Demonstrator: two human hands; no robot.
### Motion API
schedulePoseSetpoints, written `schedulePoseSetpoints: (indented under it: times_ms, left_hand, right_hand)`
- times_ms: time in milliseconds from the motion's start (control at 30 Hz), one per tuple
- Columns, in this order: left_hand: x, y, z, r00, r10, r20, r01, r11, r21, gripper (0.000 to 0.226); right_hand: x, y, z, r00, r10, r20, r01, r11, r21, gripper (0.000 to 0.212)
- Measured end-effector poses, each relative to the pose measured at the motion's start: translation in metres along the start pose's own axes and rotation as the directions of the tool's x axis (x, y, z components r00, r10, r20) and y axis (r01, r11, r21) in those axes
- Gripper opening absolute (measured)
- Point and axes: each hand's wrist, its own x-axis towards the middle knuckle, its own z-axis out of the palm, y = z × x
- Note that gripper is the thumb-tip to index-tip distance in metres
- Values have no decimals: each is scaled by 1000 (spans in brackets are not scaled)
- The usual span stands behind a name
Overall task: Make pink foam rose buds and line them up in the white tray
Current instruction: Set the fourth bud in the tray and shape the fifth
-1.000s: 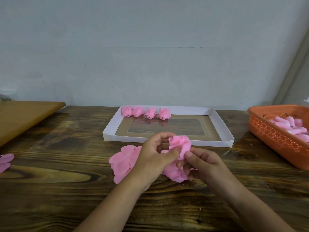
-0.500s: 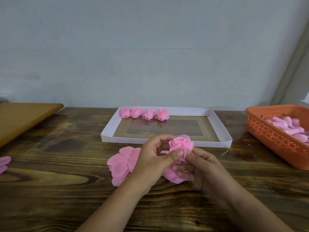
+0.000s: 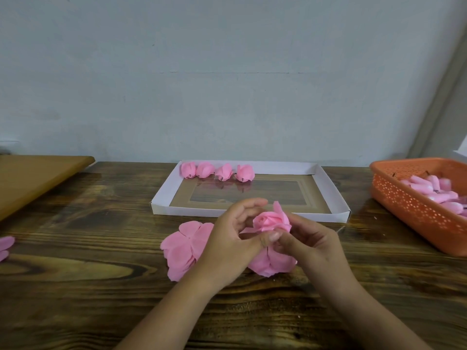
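- Your left hand (image 3: 228,238) and right hand (image 3: 312,239) meet at table centre, both pinching one pink foam rose bud (image 3: 271,221) with curled fingers.
- The white tray (image 3: 333,195) at 12 o'clock holds four finished buds (image 3: 217,171) along its far edge; the orange basket (image 3: 409,205) at 3 o'clock holds pink pieces.
- Soft, flat petal sheets (image 3: 184,245) lie on the wood-grain table (image 3: 88,248).

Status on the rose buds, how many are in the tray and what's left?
Done: four finished buds sit in a row along the far wall of the white tray, starting at its left corner. In hand: the left hand and right hand hold a fifth bud, petals not yet closed. Left: place it in the row; loose petals lie on the table and the orange basket still holds pink pieces.
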Motion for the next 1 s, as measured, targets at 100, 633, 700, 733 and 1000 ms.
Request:
schedulePoseSetpoints:
  times_ms: [100,633,700,733,1000]
  left_hand:
    - [0,1,-2,1000,19,14,-19,1000,2,57]
    - [2,-3,-5,1000,20,24,-23,992,126,28]
    - [2,-2,-5,1000,6,8,-7,996,87,24]
    - [2,-2,-5,1000,-2,3,1,998,62,23]
    - [-3,-2,10,996,-85,41,92,974,-207,64]
  right_hand:
    - [0,0,0,999,-32,-7,31,995,-90,37]
    - [0,2,-3,998,35,-49,-40,993,-111,38]
    - [0,0,-3,999,18,-45,-20,998,-51,33]
    - [0,-2,-3,999,14,-43,-15,1000,-25,32]
    - [2,-5,-9,958,267,100,-282,834,473,30]
